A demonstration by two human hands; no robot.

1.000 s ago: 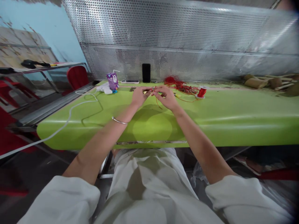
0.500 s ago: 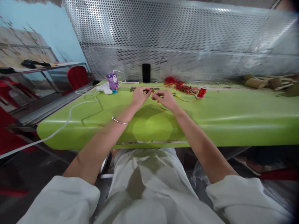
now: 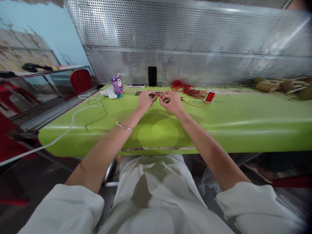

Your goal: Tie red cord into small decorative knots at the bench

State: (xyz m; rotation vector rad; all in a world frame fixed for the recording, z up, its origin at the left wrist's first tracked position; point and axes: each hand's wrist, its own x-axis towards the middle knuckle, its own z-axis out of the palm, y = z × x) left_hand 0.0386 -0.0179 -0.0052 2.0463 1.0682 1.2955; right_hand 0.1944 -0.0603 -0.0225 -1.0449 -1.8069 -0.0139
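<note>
Both my hands meet over the middle of the green table [image 3: 219,120]. My left hand [image 3: 145,100], with a metal bangle on its wrist, pinches a small gold-coloured piece tied to red thread [image 3: 158,95]. My right hand [image 3: 173,102] pinches the same red thread just to the right of it, and a loop of the thread hangs below the fingers onto the table. The fingertips of the two hands almost touch.
A tangle of red thread [image 3: 187,88] and a red spool [image 3: 211,96] lie behind my right hand. A purple carton [image 3: 117,84], a black phone [image 3: 152,76], a white cable [image 3: 80,109] and wooden pieces [image 3: 273,86] sit around. Perforated metal sheet [image 3: 195,42] backs the table.
My right hand has shifted slightly and turned its fingers on the thread. My left hand has stayed nearly still.
</note>
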